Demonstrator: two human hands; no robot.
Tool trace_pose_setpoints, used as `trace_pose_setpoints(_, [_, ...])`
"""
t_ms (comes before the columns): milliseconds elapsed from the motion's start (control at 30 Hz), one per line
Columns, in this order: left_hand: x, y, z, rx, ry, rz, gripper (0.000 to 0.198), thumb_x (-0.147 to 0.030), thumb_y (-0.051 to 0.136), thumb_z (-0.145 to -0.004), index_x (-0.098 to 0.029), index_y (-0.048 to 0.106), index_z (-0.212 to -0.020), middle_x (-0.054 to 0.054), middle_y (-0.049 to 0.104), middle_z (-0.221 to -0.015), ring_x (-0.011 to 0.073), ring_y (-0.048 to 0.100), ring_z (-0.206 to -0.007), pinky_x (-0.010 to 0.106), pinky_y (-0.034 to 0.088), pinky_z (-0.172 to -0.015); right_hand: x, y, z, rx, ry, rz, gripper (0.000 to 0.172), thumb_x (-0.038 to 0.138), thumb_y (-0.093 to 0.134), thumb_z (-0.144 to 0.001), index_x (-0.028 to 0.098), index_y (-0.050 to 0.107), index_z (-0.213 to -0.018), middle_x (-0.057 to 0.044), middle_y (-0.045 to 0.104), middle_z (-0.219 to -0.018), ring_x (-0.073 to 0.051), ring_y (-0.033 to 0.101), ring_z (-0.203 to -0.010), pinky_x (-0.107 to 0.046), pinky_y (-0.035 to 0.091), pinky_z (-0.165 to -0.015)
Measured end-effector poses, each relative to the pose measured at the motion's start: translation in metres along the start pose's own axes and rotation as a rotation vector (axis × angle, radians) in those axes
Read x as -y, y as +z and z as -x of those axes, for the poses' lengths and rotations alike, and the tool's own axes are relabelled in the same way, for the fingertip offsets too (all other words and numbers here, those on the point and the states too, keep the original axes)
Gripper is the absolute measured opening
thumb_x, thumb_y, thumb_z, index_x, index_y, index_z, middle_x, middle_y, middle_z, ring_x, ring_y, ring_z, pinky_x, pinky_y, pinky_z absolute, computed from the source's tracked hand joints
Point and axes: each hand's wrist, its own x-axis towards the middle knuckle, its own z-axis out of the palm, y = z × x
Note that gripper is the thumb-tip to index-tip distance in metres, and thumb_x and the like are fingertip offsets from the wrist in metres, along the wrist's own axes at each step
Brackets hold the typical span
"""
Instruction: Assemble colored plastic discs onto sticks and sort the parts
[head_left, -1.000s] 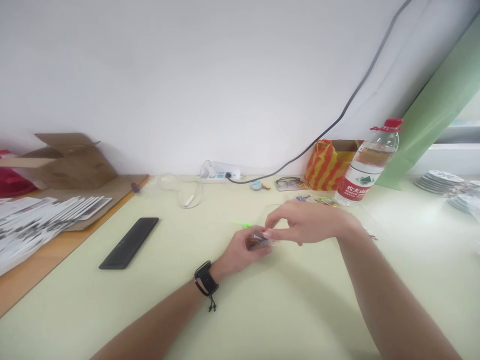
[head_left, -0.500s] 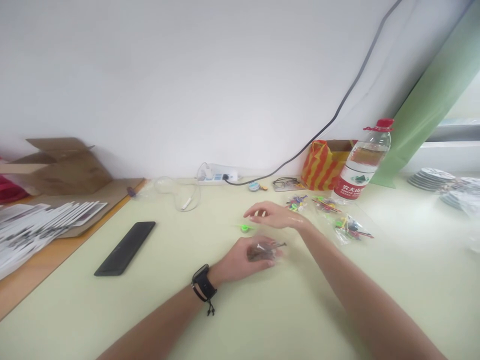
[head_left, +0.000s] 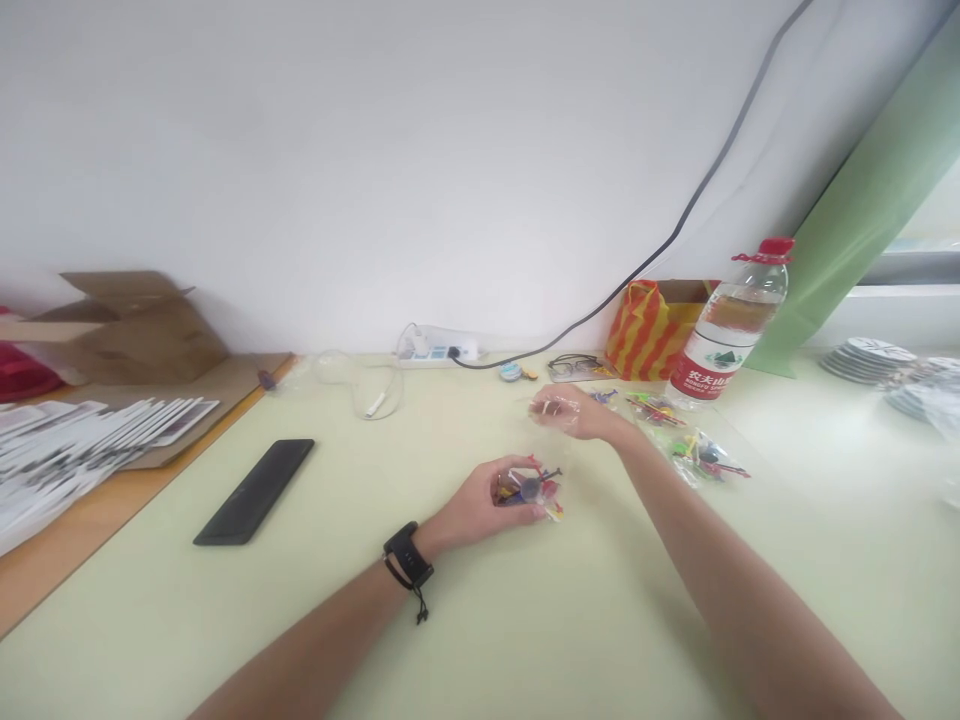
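Note:
My left hand (head_left: 491, 505) is curled around a cluster of small colourful plastic pieces (head_left: 529, 488), red, white, blue and yellow, with a grey round part among them. My right hand (head_left: 566, 412) is above and to the right of it, fingers bent and pinched on a clear thin plastic bag (head_left: 551, 425). The bag's lower edge is hard to make out against the table. Beyond my right wrist lie clear bags of similar colourful pieces (head_left: 705, 455), and more pieces (head_left: 652, 408) lie behind them.
A black flat slab (head_left: 255, 492) lies to the left, near stacked white cards (head_left: 112, 450) and a cardboard box (head_left: 142, 325). At the back are a power strip (head_left: 439, 352), a striped bag (head_left: 645, 330) and a water bottle (head_left: 727, 330). Stacked discs (head_left: 866, 358) stand far right.
My right hand has moved up and right, with clear plastic now showing at its fingers. The small green piece on the table is no longer visible. More coloured pieces show in my left hand.

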Motion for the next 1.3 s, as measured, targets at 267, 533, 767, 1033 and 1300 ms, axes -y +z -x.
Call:
trace_pose_setpoints(267, [0.010, 0.000, -0.002, -0.085, 0.053, -0.055, 0.058, -0.036, 0.086, -0.077, -0.018, 0.064, -0.128, 0.013, 0.075, -0.121, 0.0271, 0.073, -0.106, 0.040, 0.055, -0.095, 0.042, -0.066, 0.030, -0.541, -0.036, -0.449, 0.037, 0.049, 0.077, -0.080, 0.019, 0.071, -0.101, -0.009, 0.074, -0.103, -0.022, 0.069, -0.095, -0.037, 0.057, -0.088])
trace_pose_setpoints(533, [0.007, -0.001, -0.001, -0.092, 0.061, -0.083, 0.057, -0.037, 0.085, -0.079, -0.018, 0.063, -0.128, 0.014, 0.076, -0.117, 0.0271, 0.073, -0.103, 0.040, 0.055, -0.093, 0.090, -0.057, 0.038, -0.237, -0.100, -0.349, 0.031, 0.048, 0.075, -0.082, 0.018, 0.072, -0.092, -0.006, 0.072, -0.087, -0.020, 0.066, -0.080, -0.030, 0.053, -0.067])
trace_pose_setpoints(767, [0.008, 0.003, -0.001, -0.149, 0.067, -0.117, 0.053, -0.034, 0.082, -0.082, -0.018, 0.061, -0.127, 0.014, 0.075, -0.122, 0.0276, 0.073, -0.106, 0.040, 0.055, -0.095, 0.100, -0.050, 0.040, -0.170, -0.102, 0.069, 0.013, 0.029, 0.060, -0.089, 0.019, 0.067, -0.084, -0.001, 0.067, -0.073, -0.015, 0.057, -0.065, -0.028, 0.041, -0.061])
trace_pose_setpoints(1033, [0.004, 0.006, 0.000, -0.240, 0.102, -0.200, 0.049, -0.030, 0.080, -0.083, -0.020, 0.062, -0.127, 0.009, 0.076, -0.118, 0.0248, 0.072, -0.108, 0.035, 0.055, -0.094, 0.117, -0.043, 0.049, -0.079, -0.094, 0.359, 0.016, 0.019, 0.055, -0.086, 0.021, 0.060, -0.071, -0.001, 0.062, -0.071, -0.015, 0.052, -0.066, -0.028, 0.032, -0.060])
trace_pose_setpoints(1300, [0.005, 0.005, 0.001, -0.234, 0.124, -0.322, 0.047, -0.028, 0.076, -0.085, -0.023, 0.062, -0.129, 0.005, 0.077, -0.108, 0.0196, 0.072, -0.092, 0.030, 0.054, -0.082, 0.133, -0.035, 0.058, 0.144, 0.017, 0.435, 0.022, 0.016, 0.051, -0.090, 0.021, 0.067, -0.076, -0.003, 0.065, -0.074, -0.016, 0.055, -0.069, -0.028, 0.027, -0.054])
